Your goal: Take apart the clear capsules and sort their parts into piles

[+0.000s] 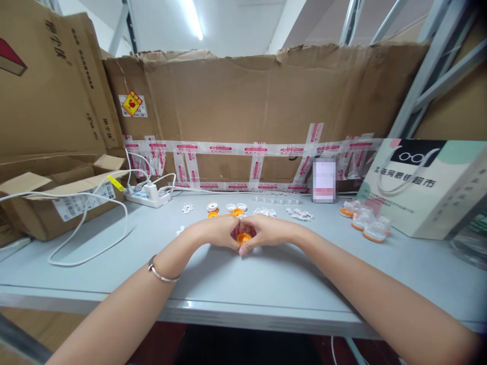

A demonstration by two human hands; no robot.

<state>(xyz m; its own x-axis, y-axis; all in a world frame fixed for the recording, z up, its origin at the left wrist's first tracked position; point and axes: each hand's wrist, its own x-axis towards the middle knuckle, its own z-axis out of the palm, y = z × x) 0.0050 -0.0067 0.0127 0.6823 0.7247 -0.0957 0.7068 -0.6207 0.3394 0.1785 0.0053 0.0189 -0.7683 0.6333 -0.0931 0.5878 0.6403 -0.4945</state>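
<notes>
My left hand (218,231) and my right hand (266,230) meet at the middle of the grey table (266,284), fingers curled inward. Between them they pinch a small orange round part (243,237) just above the tabletop. A silver bangle (162,274) sits on my left wrist. Right behind the hands lie several small orange-and-white round parts (228,208) and clear plastic pieces (300,214).
A white power strip (148,196) with white cables (87,223) lies at the back left beside an open cardboard box (57,203). A taped cardboard wall (251,116) stands behind. At right are finished orange-and-clear pieces (367,223) and a printed paper bag (422,187).
</notes>
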